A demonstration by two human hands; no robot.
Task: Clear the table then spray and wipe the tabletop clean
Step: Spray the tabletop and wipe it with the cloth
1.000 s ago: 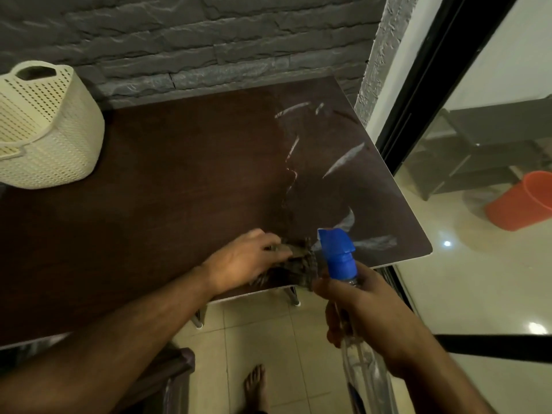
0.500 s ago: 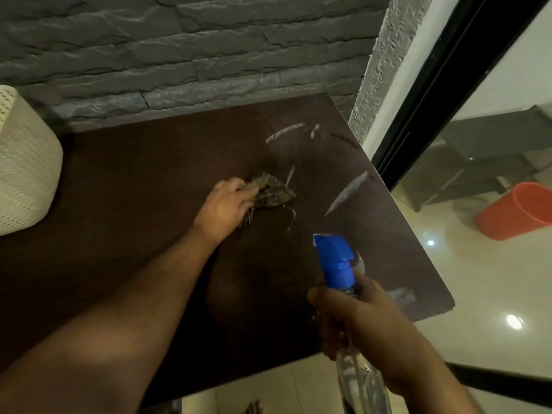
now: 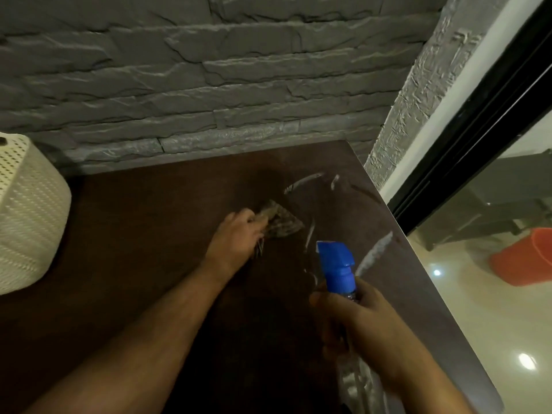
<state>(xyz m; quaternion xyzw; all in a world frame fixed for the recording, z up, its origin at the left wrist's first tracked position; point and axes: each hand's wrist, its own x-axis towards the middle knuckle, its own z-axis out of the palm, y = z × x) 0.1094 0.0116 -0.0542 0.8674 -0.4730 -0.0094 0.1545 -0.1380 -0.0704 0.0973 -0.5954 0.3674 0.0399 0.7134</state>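
Nearest the camera, the right hand [image 3: 367, 327] is wrapped around the neck of a clear spray bottle [image 3: 352, 380], fingers curled tight about it just below the blue trigger head [image 3: 336, 265], which points up and away over the table. The bottle is held above the near right part of the dark brown tabletop [image 3: 134, 249], not resting on it. Farther out, the left hand [image 3: 236, 243] presses a crumpled, mottled cloth [image 3: 279, 221] flat on the tabletop, fingers bunched together over its near edge; whether they pinch the fabric cannot be told. Pale wet streaks [image 3: 373, 255] lie on the surface just right of the cloth and beyond it toward the far right corner. At the left edge stands a cream perforated basket [image 3: 27, 216] on the table. Behind it all runs a grey stone-brick wall [image 3: 209, 85], and off to the right, on the floor, sits an orange bucket [image 3: 525, 258].
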